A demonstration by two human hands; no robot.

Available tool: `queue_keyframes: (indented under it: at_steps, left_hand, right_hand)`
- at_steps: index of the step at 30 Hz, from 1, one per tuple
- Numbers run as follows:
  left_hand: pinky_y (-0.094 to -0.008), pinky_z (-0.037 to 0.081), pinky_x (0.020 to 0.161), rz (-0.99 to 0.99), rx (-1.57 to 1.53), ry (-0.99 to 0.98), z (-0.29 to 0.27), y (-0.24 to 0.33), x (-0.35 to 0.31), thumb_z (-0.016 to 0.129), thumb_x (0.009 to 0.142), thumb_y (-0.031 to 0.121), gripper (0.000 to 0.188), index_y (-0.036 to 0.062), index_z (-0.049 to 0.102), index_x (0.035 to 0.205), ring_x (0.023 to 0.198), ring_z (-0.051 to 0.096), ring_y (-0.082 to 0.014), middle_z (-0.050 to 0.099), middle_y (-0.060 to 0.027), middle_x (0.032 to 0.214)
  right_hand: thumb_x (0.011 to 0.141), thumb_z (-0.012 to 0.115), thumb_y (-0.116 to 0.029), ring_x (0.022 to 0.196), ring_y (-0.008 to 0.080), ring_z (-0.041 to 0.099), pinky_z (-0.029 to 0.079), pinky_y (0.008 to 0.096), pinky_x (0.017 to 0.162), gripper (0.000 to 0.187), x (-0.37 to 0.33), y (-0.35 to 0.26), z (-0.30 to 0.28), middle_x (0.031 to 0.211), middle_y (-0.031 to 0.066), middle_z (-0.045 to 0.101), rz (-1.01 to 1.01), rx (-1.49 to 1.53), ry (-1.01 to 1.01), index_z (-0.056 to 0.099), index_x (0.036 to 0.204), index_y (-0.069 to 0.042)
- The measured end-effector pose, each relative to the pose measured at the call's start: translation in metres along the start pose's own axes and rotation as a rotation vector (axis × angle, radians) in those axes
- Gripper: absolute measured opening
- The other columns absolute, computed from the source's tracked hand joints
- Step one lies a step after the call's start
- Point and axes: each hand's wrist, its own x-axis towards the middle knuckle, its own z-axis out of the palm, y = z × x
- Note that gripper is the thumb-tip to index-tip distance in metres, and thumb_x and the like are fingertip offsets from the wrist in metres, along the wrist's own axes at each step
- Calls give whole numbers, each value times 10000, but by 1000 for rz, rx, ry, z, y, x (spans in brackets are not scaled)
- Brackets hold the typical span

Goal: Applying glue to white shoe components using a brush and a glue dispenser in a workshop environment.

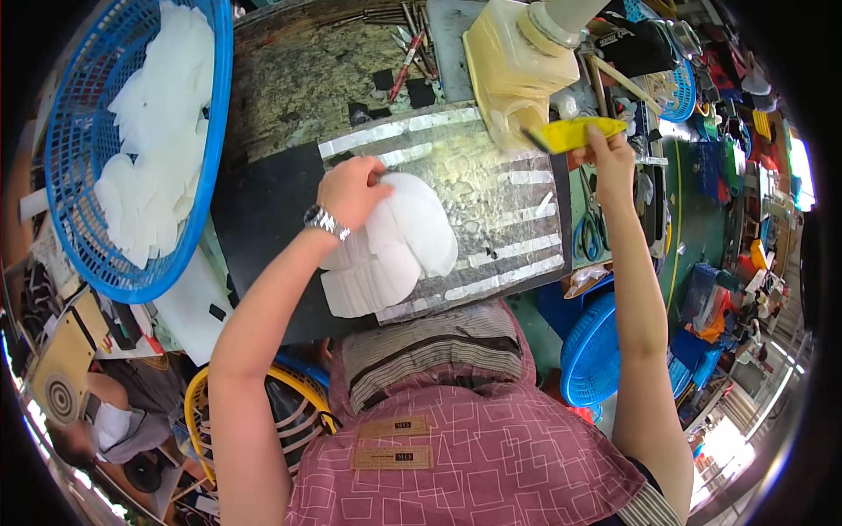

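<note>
My left hand (351, 191), with a metal-banded watch on its wrist, rests at the upper left of overlapping white cut pieces (419, 223). Its fingers are curled in at the edge of a piece; the exact grip is partly hidden. The pieces lie fanned out across a worn board (474, 188) with pale strips. In my closed right hand (610, 162) is a flat yellow tool with a dark tip (574, 134). That tip points left, beside the lower opening of a cloudy, yellowish plastic container (517, 66).
At the left, a blue basket (219, 114) holds many white pieces. Pens and a red cutter (405, 66) lie at the back. Blue-handled scissors (589, 235) sit right of the board. Another blue basket (592, 355) stands lower right. A person (114, 430) sits at far lower left.
</note>
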Motion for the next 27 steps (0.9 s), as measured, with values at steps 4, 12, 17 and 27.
queue_keyframes:
  at_steps: [4, 12, 17, 27]
  left_hand:
    - [-315, 468, 612, 7, -141, -15, 6, -5, 19, 634, 683, 198, 143, 84, 652, 767, 656, 607, -208, 634, -76, 719]
    - [-316, 477, 623, -4, -35, -69, 2, -3, 22, 599, 703, 171, 125, 103, 666, 785, 659, 614, -211, 638, -78, 714]
    - [-314, 477, 628, 34, -63, -122, -5, -6, 24, 602, 706, 181, 134, 93, 663, 786, 665, 614, -204, 639, -79, 720]
    - [-317, 429, 609, 886, -57, 342, -25, 85, -42, 580, 632, 87, 105, 55, 590, 732, 675, 525, -207, 535, -36, 677]
  right_hand:
    - [808, 578, -200, 605, 133, 580, 488, 247, 569, 219, -47, -10, 52, 788, 74, 620, 160, 163, -549, 592, 893, 1]
    - [721, 643, -360, 508, 189, 561, 435, 296, 488, 336, -70, -13, 105, 581, 123, 580, -204, -714, -711, 621, 718, -25]
    - [732, 638, -347, 488, 214, 558, 420, 310, 457, 322, -70, -24, 125, 563, 127, 570, -98, -200, -391, 614, 734, -26]
    - [863, 512, -209, 616, 114, 580, 475, 226, 607, 203, -97, 15, -7, 719, 75, 598, 148, 214, 60, 551, 850, -10]
